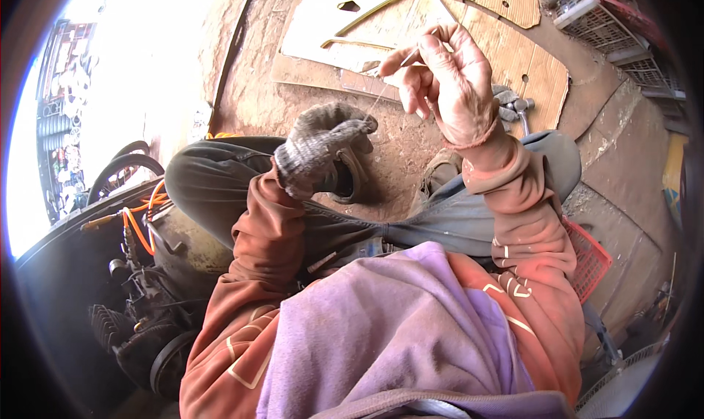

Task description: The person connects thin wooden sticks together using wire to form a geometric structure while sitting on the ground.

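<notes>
Thin thread [381, 95], pale, strung between two raised hands above the crossed legs. Nearest: purple cloth [396, 323] over the torso, orange-red sleeves either side. Left hand [319, 144], in a grey knit glove, fingers curled, tips drawn together at the thread's lower end. Right hand [456, 81] bare, higher, fingers bent; slim metallic piece [411, 57] pinched narrowly between thumb and forefinger, exact kind too small to tell. Below the hands, grey trousers [220, 180] and worn shoes on a brown floor. Beyond the right wrist, a hammer [522, 106]. Farther out, flattened cardboard [532, 59] bearing a bent metal tube [381, 8]; farthest right, grey crates [590, 19].
</notes>
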A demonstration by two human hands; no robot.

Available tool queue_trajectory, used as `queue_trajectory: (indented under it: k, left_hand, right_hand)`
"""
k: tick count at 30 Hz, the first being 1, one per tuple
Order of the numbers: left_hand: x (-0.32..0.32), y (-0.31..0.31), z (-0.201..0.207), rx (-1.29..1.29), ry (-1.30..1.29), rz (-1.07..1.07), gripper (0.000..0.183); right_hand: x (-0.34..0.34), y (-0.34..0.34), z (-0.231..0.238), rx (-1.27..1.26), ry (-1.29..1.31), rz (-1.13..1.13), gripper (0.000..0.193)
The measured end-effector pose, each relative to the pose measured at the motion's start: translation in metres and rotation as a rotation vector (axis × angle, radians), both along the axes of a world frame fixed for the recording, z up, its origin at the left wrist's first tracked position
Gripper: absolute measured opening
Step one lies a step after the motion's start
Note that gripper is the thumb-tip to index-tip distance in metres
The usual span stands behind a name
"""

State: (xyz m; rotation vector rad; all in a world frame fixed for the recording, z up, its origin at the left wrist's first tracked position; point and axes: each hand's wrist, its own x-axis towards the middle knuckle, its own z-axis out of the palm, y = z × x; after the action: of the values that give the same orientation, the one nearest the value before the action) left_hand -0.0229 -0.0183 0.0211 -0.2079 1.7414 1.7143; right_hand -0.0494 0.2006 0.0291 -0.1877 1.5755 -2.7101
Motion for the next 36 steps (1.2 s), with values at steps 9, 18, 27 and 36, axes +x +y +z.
queue_trajectory:
  k: [9, 18, 27, 36]
  left_hand:
    - [-0.004, 0.001, 0.002, 0.215, 0.117, 0.028, 0.028]
    - [-0.006, -0.005, -0.003, 0.185, 0.109, 0.104, 0.025]
    - [-0.005, -0.003, 0.006, 0.305, 0.315, -0.028, 0.017]
    - [0.002, -0.005, 0.002, 0.138, 0.467, 0.001, 0.029]
  right_hand:
    - [0.001, 0.014, 0.003, -0.059, -0.037, 0.062, 0.015]
    - [-0.006, 0.032, 0.006, 0.188, 0.034, -0.014, 0.009]
    - [-0.010, 0.045, 0.011, 0.077, 0.036, -0.017, 0.006]
    - [0.020, 0.003, -0.004, 0.514, 0.208, 0.251, 0.010]
